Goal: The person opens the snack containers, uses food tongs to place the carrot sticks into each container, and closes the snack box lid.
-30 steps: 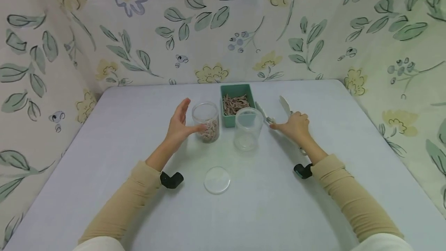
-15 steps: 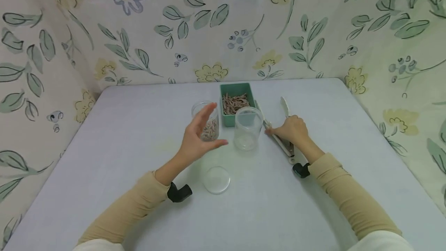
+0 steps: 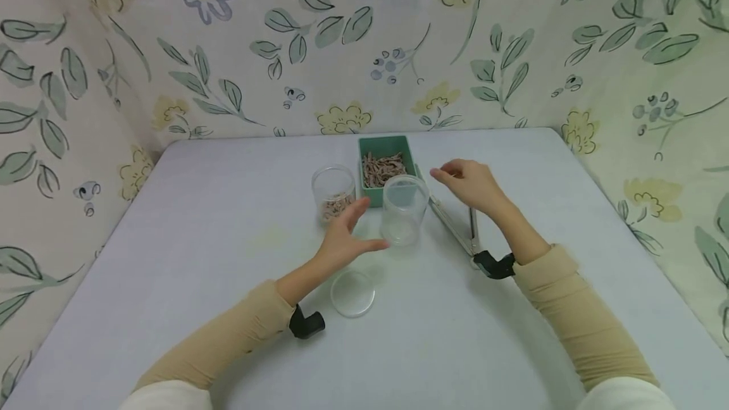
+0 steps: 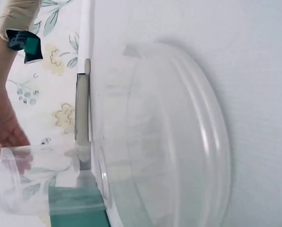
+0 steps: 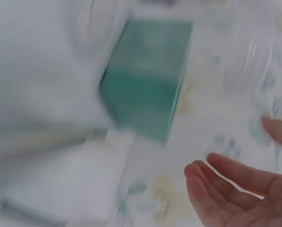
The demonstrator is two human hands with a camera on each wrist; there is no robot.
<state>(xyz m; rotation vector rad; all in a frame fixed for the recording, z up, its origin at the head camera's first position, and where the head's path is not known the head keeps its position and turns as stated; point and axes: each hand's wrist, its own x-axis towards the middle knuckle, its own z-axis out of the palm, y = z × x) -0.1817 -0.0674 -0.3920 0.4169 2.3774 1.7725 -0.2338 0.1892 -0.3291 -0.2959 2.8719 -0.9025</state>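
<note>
The left hand point(image 3: 345, 237) is being held with thumb and fingers spread wide, nothing being gripped, near the empty clear jar point(image 3: 403, 217); whether contact is being made cannot be told. The right hand point(image 3: 468, 183) is being held above the tongs point(image 3: 454, 228), fingers loosely bent, nothing being grasped. Toward the counter's point(image 3: 228, 207) far edge, the jar is being backed by a green tray point(image 3: 373, 197) of brown pieces; toward the left edge, the tray is being flanked by a partly filled jar point(image 3: 333, 185). Farthest from the far edge, a clear lid point(image 3: 353, 294) is being borne.
</note>
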